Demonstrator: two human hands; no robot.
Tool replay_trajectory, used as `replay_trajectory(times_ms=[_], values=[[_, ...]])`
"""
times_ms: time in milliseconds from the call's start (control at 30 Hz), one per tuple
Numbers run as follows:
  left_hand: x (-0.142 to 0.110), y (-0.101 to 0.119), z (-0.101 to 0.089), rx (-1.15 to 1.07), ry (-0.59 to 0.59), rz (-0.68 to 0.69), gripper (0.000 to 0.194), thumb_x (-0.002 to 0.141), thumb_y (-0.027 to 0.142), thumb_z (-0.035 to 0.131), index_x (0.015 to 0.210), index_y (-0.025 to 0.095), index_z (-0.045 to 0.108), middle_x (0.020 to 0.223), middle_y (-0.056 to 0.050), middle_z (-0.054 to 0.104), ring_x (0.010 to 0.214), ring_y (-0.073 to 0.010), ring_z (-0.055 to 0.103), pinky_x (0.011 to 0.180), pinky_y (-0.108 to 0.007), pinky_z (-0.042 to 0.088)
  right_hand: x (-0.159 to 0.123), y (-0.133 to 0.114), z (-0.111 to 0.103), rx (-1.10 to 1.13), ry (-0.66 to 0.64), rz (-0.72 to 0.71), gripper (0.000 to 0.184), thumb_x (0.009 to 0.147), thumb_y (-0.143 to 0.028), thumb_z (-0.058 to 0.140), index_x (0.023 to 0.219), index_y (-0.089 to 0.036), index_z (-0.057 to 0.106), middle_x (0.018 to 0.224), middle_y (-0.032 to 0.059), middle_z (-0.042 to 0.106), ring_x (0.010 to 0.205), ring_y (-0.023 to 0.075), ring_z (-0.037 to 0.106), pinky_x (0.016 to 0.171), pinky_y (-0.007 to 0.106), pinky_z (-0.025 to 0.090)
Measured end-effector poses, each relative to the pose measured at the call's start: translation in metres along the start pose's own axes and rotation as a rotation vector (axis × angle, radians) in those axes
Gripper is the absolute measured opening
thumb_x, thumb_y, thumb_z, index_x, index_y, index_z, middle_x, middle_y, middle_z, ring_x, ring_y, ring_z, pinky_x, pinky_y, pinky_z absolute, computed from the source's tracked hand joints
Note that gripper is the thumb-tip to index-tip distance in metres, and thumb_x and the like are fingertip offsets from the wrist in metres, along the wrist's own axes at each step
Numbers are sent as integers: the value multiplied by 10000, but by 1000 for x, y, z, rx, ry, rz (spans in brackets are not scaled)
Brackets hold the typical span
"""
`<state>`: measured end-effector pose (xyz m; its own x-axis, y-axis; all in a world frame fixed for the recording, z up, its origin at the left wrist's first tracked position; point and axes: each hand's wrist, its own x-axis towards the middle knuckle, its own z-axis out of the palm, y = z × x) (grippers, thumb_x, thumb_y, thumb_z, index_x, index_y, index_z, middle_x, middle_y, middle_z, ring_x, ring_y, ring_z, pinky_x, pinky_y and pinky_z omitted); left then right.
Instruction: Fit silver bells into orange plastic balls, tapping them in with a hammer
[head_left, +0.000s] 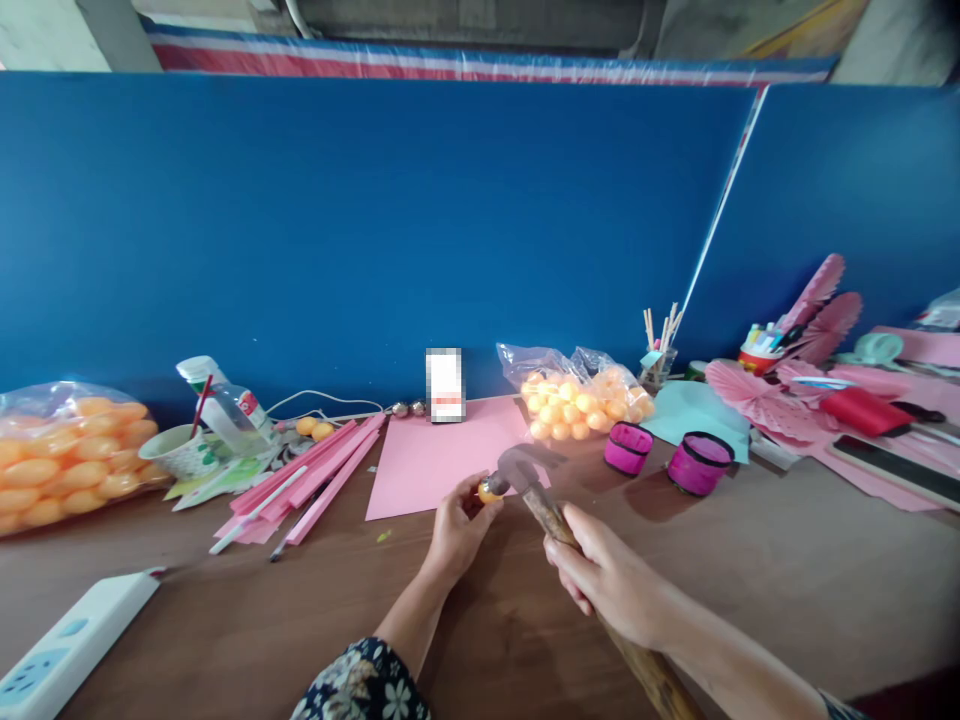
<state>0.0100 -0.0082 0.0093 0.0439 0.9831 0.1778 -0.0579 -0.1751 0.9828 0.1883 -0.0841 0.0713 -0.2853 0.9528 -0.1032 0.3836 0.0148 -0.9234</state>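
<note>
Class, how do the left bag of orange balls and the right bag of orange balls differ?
The left bag looks larger and runs out of view; the right bag is fully in view. The left bag's balls look deeper orange, the right bag's yellower. Both bags are clear plastic and sit on the brown table.

There is one view only, so no part of the scene is shared with a second one. The camera sits on the person's head and looks forward and down, over the brown table [495, 640] toward the blue panel [450, 220]. Both forearms enter from the bottom edge, rather near; the panel stands farther away, behind the table.
</note>
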Motion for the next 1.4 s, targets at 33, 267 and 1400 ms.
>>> replay_trajectory(times_ms=[33,267,1400], values=[[0,0,0,14,4,-3,423,635,239,671,1042,162,586,954,-67,661,826,-179,611,752,-291,479,0,0,0,-3,3,-4,176,862,-353,361,773,-204,386,513,-74,420,440,80,414,459,202,366],[0,-3,0,90,64,-20,422,588,259,705,985,151,610,816,-51,666,659,-140,592,607,-249,481,-4,1,2,-11,2,-4,182,865,-354,358,759,-206,370,531,-72,418,444,77,416,458,200,371],[1,-6,-4,170,113,-19,420,608,307,674,992,168,577,780,-40,652,633,-135,590,566,-237,470,2,9,-14,-230,169,-83,284,871,-427,307,786,-199,454,578,-33,505,497,110,509,478,214,398]])
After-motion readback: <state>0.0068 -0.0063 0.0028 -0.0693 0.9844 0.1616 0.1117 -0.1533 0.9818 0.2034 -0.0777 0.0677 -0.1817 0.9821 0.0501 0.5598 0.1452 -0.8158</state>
